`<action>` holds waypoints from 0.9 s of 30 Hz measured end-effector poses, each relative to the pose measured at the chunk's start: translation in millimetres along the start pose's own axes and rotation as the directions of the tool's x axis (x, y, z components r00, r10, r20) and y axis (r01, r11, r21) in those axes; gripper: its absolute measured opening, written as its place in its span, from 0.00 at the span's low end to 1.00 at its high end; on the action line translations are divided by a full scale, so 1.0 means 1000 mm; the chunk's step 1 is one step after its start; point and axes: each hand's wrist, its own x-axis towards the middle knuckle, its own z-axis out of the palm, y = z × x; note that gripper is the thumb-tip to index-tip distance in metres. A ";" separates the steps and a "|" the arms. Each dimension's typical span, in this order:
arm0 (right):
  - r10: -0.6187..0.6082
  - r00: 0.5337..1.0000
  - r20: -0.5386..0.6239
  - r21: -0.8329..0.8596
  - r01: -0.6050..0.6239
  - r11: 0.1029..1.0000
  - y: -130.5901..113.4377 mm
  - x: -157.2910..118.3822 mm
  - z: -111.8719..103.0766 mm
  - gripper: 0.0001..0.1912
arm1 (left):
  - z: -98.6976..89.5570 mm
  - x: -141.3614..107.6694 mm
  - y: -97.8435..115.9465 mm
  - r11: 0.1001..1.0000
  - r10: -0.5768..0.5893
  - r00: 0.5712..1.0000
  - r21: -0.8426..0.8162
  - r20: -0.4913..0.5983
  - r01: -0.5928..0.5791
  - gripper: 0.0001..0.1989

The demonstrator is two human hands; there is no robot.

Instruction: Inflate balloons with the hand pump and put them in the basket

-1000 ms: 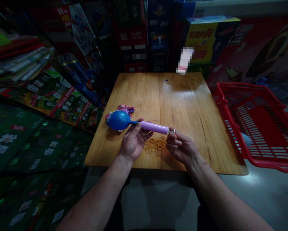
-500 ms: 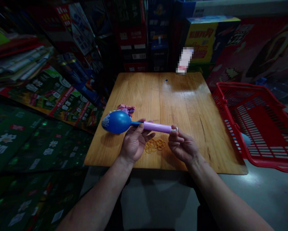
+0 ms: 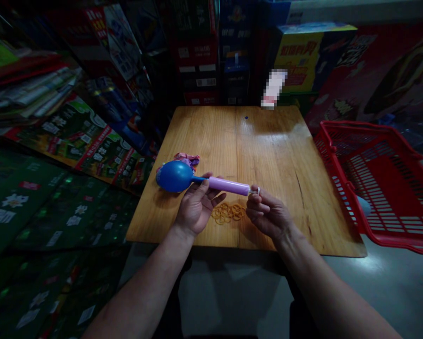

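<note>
A blue balloon [image 3: 176, 176], partly inflated, has its neck over the left end of a purple hand pump [image 3: 228, 185]. My left hand [image 3: 196, 207] pinches the balloon's neck at the pump's end, its other fingers loosely under the tube. At the other end, my right hand [image 3: 267, 212] has its fingers closed on the pump's small handle, which sits close to the tube. Beneath the pump, several yellow rubber bands [image 3: 227, 213] lie on the wooden table [image 3: 267, 160]. Crumpled pink and purple balloons [image 3: 192, 159] lie just behind the blue one.
To the right of the table stands a red plastic basket [image 3: 384, 146]. Green cartons [image 3: 66, 202] are stacked on the left. More boxes, one of them yellow and blue [image 3: 298, 59], stand behind the far edge. A tiny blue dot [image 3: 246, 117] is on the tabletop.
The blue balloon looks smaller or turned, with its white pattern now mostly out of sight. The view has shifted slightly. Both hands keep their hold on the balloon's neck and the pump.
</note>
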 end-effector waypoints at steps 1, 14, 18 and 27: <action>-0.007 1.000 0.006 -0.008 0.007 1.000 0.003 0.000 0.001 0.05 | 0.000 0.000 -0.002 1.000 -0.004 1.000 -0.014 -0.004 0.004 0.15; -0.019 1.000 0.015 -0.021 0.019 1.000 0.009 0.001 0.006 0.06 | 0.006 0.001 -0.002 0.998 0.031 0.997 -0.043 -0.073 -0.035 0.13; -0.017 1.000 0.003 -0.010 0.017 1.000 -0.006 -0.004 0.009 0.05 | 0.005 0.004 0.007 0.996 0.059 0.993 -0.059 -0.103 -0.065 0.09; -0.017 1.000 0.022 -0.005 0.018 1.000 -0.006 -0.008 0.005 0.08 | -0.001 0.001 0.006 0.999 0.015 1.000 -0.043 0.011 -0.014 0.12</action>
